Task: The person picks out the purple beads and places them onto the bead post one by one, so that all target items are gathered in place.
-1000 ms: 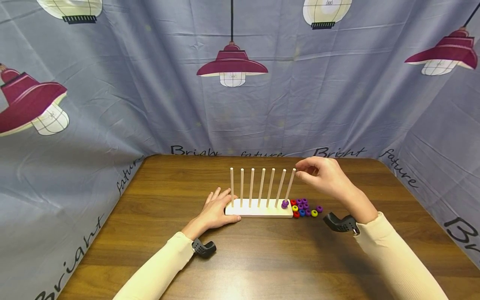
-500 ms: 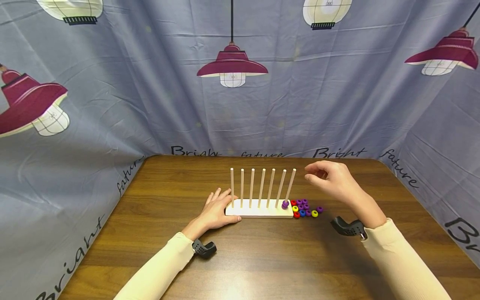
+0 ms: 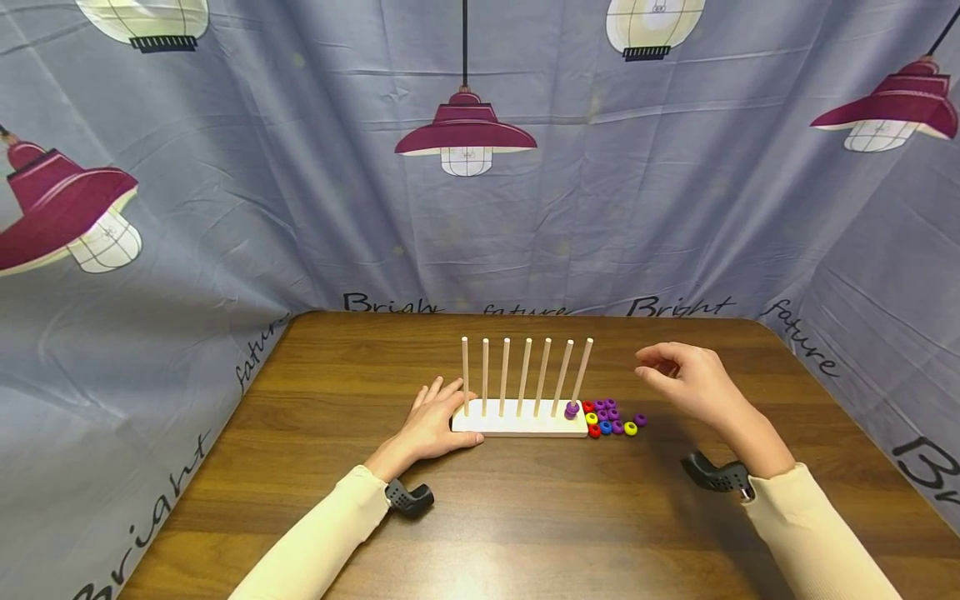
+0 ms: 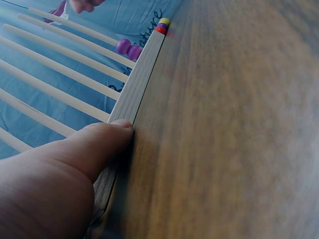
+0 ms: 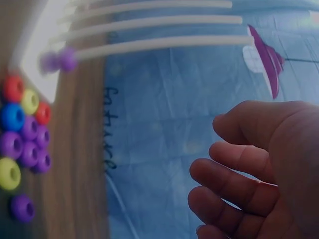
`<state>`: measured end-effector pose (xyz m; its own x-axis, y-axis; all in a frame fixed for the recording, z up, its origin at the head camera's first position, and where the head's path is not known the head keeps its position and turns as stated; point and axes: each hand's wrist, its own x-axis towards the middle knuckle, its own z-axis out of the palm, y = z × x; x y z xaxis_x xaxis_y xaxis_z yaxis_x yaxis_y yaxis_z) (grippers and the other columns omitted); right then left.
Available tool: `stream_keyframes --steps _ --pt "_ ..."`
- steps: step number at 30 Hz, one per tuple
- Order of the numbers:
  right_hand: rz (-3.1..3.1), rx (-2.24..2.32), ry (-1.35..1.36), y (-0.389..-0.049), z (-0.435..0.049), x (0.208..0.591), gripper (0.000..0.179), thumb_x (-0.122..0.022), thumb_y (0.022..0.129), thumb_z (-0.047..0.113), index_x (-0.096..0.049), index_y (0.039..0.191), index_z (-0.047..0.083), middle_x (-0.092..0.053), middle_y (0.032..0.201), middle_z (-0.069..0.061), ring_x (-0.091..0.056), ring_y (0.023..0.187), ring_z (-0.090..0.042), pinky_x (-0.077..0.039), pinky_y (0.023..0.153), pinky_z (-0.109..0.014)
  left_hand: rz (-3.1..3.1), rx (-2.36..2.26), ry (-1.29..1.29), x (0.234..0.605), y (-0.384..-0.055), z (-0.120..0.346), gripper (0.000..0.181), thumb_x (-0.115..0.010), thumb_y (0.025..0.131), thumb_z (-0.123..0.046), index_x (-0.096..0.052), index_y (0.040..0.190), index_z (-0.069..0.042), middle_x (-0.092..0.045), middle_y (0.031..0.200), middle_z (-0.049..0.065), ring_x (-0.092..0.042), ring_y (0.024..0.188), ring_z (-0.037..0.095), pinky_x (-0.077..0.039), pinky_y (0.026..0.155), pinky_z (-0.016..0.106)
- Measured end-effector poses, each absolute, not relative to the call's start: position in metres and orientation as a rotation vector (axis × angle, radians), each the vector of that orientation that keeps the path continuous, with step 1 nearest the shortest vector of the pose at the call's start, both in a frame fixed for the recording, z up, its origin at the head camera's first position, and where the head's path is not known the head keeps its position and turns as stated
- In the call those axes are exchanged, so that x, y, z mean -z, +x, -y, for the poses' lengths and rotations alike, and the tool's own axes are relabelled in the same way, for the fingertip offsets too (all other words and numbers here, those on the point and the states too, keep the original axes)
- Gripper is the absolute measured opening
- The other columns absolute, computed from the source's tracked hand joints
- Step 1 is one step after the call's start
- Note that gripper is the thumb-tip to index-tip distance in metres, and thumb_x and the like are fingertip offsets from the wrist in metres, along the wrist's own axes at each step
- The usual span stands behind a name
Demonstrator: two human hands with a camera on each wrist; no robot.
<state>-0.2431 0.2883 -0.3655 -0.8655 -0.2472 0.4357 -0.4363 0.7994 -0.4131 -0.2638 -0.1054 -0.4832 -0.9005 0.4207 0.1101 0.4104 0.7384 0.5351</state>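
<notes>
2 purple beads (image 3: 572,410) are sitting on the rack's (image 3: 517,427) rightmost peg (image 3: 582,373); 11 loose beads (image 3: 602,415), right of it, are seemingly waiting. I'm bracing its left end, left fingers (image 3: 452,388) spread, right fingers (image 5: 224,179) half-curled, empty.

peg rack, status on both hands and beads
Left hand touching peg rack. Right hand raised, empty. Two purple beads on rightmost peg. No obstruction seen above rack.
</notes>
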Motion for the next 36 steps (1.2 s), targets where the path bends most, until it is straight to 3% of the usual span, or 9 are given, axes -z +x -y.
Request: stream_keyframes --steps 21,36 --pt "2.698 -0.731 0.410 -0.245 -0.310 0.416 0.017 -0.078 0.082 0.013 -0.077 0.096 0.004 -0.071 0.076 0.000 -0.051 0.066 0.007 -0.044 0.056 -0.021 -2.920 -0.874 0.694 0.484 -0.263 0.105 0.067 -0.079 0.081 -0.046 -0.061 0.139 -0.017 -0.040 0.161 0.020 -0.022 0.154 0.051 -0.014 0.125 0.067" --pt "2.751 -0.730 0.393 -0.244 -0.311 0.431 0.022 -0.080 0.082 0.011 -0.076 0.102 0.002 -0.076 0.091 -0.009 -0.061 0.073 -0.004 -0.047 0.061 -0.024 -2.919 -0.878 0.699 0.483 -0.264 0.106 0.068 -0.078 0.081 -0.046 -0.061 0.140 -0.017 -0.039 0.162 0.021 -0.022 0.154 0.050 -0.012 0.125 0.066"
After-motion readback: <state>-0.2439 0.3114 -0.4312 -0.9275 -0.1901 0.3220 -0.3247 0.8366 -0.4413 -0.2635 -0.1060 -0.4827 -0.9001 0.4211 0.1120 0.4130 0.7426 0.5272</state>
